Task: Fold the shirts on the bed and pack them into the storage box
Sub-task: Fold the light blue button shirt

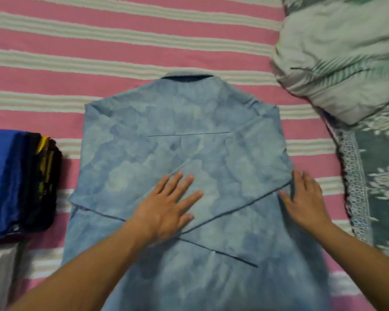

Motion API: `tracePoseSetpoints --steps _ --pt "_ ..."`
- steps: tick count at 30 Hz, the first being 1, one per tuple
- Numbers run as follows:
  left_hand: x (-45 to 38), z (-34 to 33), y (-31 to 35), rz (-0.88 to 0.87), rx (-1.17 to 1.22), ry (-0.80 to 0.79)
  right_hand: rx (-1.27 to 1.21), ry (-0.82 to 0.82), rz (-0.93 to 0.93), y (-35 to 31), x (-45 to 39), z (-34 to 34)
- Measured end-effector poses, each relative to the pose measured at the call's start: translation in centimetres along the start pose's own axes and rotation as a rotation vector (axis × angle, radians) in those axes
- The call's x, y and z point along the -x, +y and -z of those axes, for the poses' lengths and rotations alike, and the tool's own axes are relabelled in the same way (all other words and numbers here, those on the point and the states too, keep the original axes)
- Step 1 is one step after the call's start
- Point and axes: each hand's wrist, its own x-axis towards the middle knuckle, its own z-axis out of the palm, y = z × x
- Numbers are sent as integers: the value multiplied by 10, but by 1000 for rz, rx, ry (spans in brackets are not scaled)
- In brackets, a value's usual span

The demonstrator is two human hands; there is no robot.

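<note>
With both palms down on the cloth, the scene reads so:
Left fingers: straight and spread apart, lying flat on the folded-in sleeves.
Left hand (166,207): presses the middle of the shirt where the two sleeves cross, its forearm reaching in from the lower left.
Right fingers: straight and near together, laid flat along the shirt's right edge.
Right hand (305,198): rests on that folded right side, partly over the cloth and partly over the bedspread.
Shirt: the pale blue cloud-patterned collared shirt (189,135) lies back up in the centre of the bed, collar away from the person, both sides and sleeves folded inward so they cross in an X.
Bed: the pink-and-cream striped bedspread (121,48) lies under everything.
Folded stack: a pile of folded clothes, bright blue on top with black and yellow beneath (20,180), sits just left of the shirt.
Pillow: a crumpled pale green leaf-print pillow (341,57) lies at upper right.
Green cloth: a dark green white-flowered lace-edged cover (377,176) lies at the right.
</note>
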Motion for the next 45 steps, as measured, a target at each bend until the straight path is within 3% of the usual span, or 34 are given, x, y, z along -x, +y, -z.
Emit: tracePoseSetpoints --steps 3,6,9,11,13,16,20,24,30,33,35,36,38,40,42,45 --pt "-6 4 0 54 -40 -170 -177 -70 -165 43 -6 0" --pt "-50 48 14 137 54 -224 -435 -64 -259 63 -3 -1" --pt "-130 86 16 219 135 -91 -586 -101 -349 64 5 3" --pt "-187 101 4 249 92 -32 -473 22 -289 45 1 7" --pt "-230 105 -10 306 10 -54 -347 197 -29 9 -12 5" --pt "-249 102 -35 432 -56 -47 -170 246 277 -49 -49 2" --pt "-257 102 -88 341 -201 96 -26 174 230 -69 -85 -23" --pt "-282 77 -113 85 -204 -47 43 223 195 -63 -90 -52" --pt "-284 57 -105 117 -101 -59 109 204 145 -72 -93 -51" --pt "-289 93 -116 -9 -127 172 120 190 130 -74 -91 -50" --pt "-300 117 -137 91 -91 337 114 202 138 -75 -92 -49" --pt "-309 130 -150 213 -12 292 107 211 142 -75 -92 -48" --pt "-328 149 -169 435 190 15 93 230 149 -73 -93 -48" --pt "-337 162 -177 540 358 -153 94 247 158 -74 -92 -52" --pt "-339 175 -178 588 533 -269 92 264 159 -73 -93 -53" --pt "-331 196 -175 523 823 -507 92 263 169 -70 -94 -53"
